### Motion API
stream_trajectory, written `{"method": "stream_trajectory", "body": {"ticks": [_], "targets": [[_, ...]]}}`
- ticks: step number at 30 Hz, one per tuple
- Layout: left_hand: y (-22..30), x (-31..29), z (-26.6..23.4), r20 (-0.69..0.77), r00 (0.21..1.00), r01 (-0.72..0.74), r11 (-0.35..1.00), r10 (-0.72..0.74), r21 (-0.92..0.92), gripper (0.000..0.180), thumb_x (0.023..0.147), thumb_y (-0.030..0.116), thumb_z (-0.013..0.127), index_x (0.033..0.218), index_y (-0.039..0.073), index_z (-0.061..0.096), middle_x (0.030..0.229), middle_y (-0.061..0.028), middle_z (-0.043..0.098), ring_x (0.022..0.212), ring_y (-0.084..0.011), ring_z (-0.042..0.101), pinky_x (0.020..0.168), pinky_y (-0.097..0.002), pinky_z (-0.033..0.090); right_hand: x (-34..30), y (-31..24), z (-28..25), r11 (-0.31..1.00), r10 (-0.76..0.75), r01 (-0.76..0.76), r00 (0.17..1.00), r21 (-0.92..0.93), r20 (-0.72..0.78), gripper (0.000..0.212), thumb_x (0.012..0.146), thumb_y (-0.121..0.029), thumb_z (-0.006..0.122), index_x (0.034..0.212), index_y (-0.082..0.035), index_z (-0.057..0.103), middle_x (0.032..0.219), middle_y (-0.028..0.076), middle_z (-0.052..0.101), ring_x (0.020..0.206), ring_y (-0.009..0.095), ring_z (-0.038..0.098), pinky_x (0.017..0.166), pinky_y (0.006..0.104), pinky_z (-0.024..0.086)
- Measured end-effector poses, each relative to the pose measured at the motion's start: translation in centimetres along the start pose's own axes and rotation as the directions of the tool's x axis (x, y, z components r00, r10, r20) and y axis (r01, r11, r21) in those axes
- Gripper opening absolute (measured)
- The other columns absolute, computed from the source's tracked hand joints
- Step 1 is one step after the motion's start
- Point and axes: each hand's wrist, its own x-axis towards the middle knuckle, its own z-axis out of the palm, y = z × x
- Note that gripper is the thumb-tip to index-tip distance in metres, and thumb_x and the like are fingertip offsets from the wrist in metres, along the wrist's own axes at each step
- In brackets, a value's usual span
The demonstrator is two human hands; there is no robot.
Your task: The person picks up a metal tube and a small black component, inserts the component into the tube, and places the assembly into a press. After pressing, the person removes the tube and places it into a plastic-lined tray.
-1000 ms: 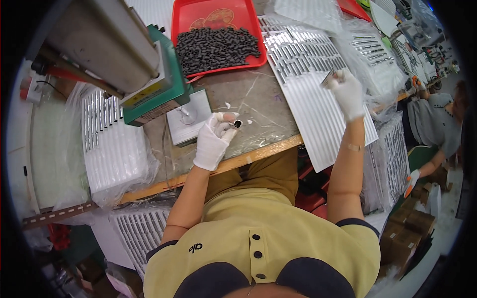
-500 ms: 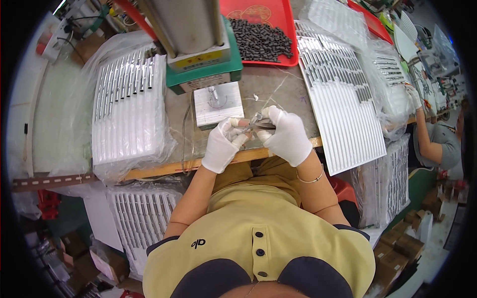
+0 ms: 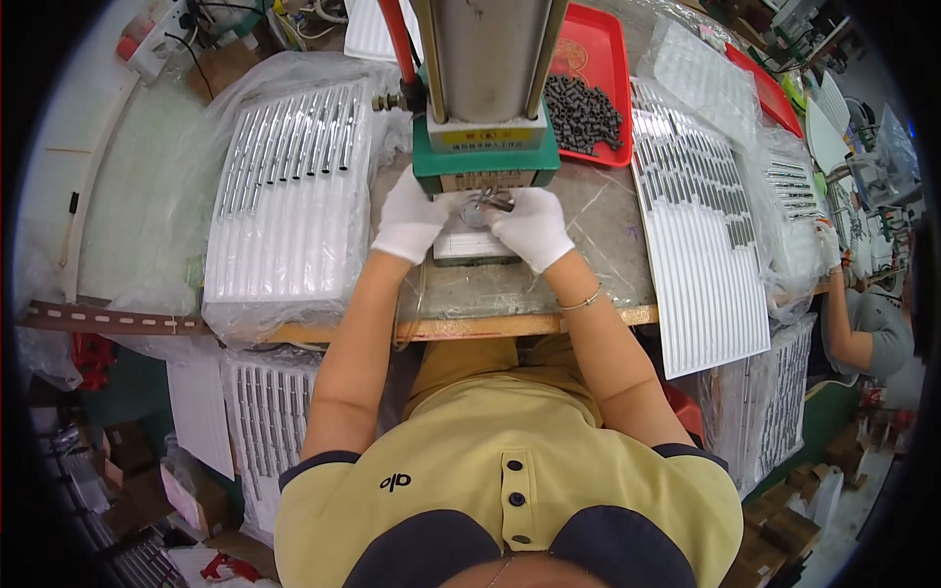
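Note:
Both my hands, in white gloves with the fingertips bare, are at the base of a bench press (image 3: 485,157) with a green head. My left hand (image 3: 412,218) is at the left of the metal block (image 3: 477,247), its fingers bent inward and smeared by motion. On the other side, my right hand (image 3: 534,227) is closed on a small dark, shiny metal piece (image 3: 500,200) whose kind I cannot tell. The fingertips meet just beneath the press head, over the block. A small shiny part between them is too blurred to name.
A red tray (image 3: 613,98) of short black tubular pieces stands behind the press to the right. White ribbed trays with chrome tubes lie at left (image 3: 284,250) and right (image 3: 711,304). A wooden edge (image 3: 431,328) borders the bench. At far right, a co-worker's arm (image 3: 841,314) reaches in.
Both hands have moved forward, from in front of the metal block to beneath the press head, taking the small metal piece along. My view has shifted, so the bench sits lower and further right.

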Motion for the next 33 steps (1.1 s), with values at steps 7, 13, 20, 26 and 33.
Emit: {"method": "stream_trajectory", "body": {"ticks": [7, 13, 20, 26, 33], "targets": [[-1.0, -4.0, -2.9, 0.075, 0.992, 0.128, 0.879, -0.106, -0.459, 0.016, 0.089, 0.006, 0.054, 0.103, 0.001, 0.05, 0.088, -0.0061, 0.065, 0.07, -0.012, 0.064, 0.067, -0.0241, 0.048, 0.8, -0.3, 0.6, 0.965, 0.104, -0.064, 0.984, -0.256, 0.147, 0.042, 0.074, -0.031, 0.07, 0.108, -0.007, 0.065, 0.096, 0.017, 0.067, 0.088, 0.033, 0.064, 0.079, 0.0393, 0.051], [-0.5, -8.1, -2.6, 0.229, 0.969, 0.072, 0.773, 0.096, -0.63, 0.018, 0.089, 0.007, 0.058, 0.106, -0.001, 0.057, 0.091, -0.0051, 0.067, 0.071, -0.0082, 0.06, 0.065, -0.0218, 0.047, -4.9, 0.7, -1.3, 0.983, 0.018, -0.027, 0.998, 0.18, 0.053, 0.058, 0.077, -0.021, 0.073, 0.128, -0.002, 0.052, 0.091, 0.01, 0.068, 0.084, 0.018, 0.065, 0.072, 0.0293, 0.051], [2.5, -10.8, -0.7, 0.278, 0.951, -0.07, 0.968, 0.137, -0.239, 0.022, 0.078, 0.019, 0.075, 0.09, 0.004, 0.064, 0.072, -0.0041, 0.064, 0.061, -0.0091, 0.057, 0.059, -0.0249, 0.047, -8.6, -1.9, -1.9, 0.903, 0.006, -0.062, 0.991, 0.425, 0.132, 0.013, 0.082, 0.003, 0.063, 0.096, 0.002, 0.065, 0.085, 0.005, 0.067, 0.074, 0.007, 0.061, 0.065, 0.0225, 0.051], [1.8, -11.6, -1.1, 0.174, 0.956, -0.224, 0.971, 0.235, -0.077, 0.02, 0.078, 0.02, 0.072, 0.09, 0.006, 0.062, 0.071, -0.0097, 0.066, 0.065, -0.0196, 0.066, 0.06, -0.0324, 0.051, -9.6, -0.4, -0.9, 0.867, 0.037, -0.079, 0.995, 0.493, 0.095, 0.026, 0.077, 0.001, 0.069, 0.103, 0.0, 0.064, 0.086, 0.01, 0.069, 0.077, 0.011, 0.065, 0.071, 0.0247, 0.053], [-14.2, -3.1, -14.8, -0.364, 0.915, 0.19, 0.982, -0.176, 0.003, 0.032, 0.08, 0.013, 0.051, 0.109, 0.004, 0.062, 0.08, -0.014, 0.064, 0.073, -0.021, 0.061, 0.068, -0.0352, 0.048, -7.6, 4.1, -9.7, 0.992, 0.081, -0.072, 0.993, 0.104, -0.085, 0.019, 0.089, -0.02, 0.057, 0.096, -0.003, 0.064, 0.079, 0.013, 0.066, 0.071, 0.023, 0.064, 0.068, 0.0315, 0.048]]}}
